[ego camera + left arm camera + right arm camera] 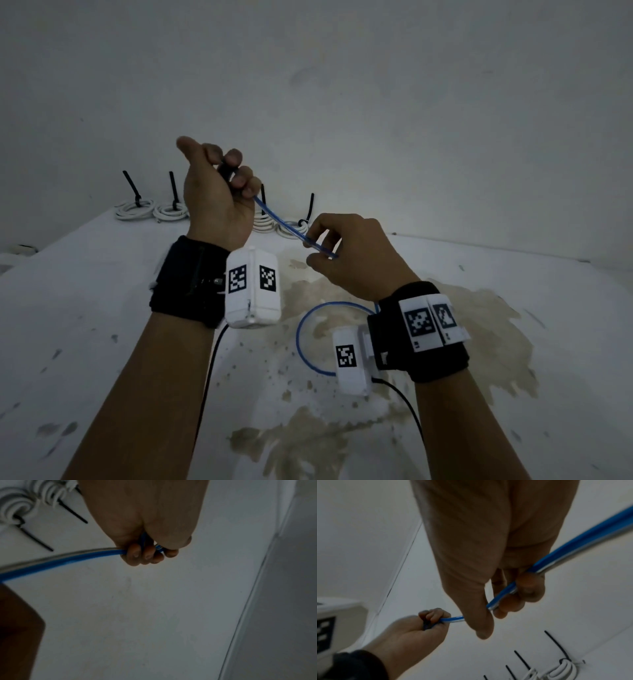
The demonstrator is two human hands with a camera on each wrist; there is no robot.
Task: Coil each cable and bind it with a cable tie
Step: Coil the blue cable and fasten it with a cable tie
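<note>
A blue cable stretches taut between both hands above the white table. My left hand is raised, fingers curled round the cable's end. To its lower right, my right hand holds the same cable, with curled fingers round it and the thumb beside it. From the right hand the cable drops in a loop onto the table, partly hidden by the right wrist. In the right wrist view the left hand grips the cable end.
Several white cable coils, each bound with a black cable tie sticking up, lie along the table's far edge by the wall. A brownish stain marks the table around the loop. Black wires hang from both wrist cameras.
</note>
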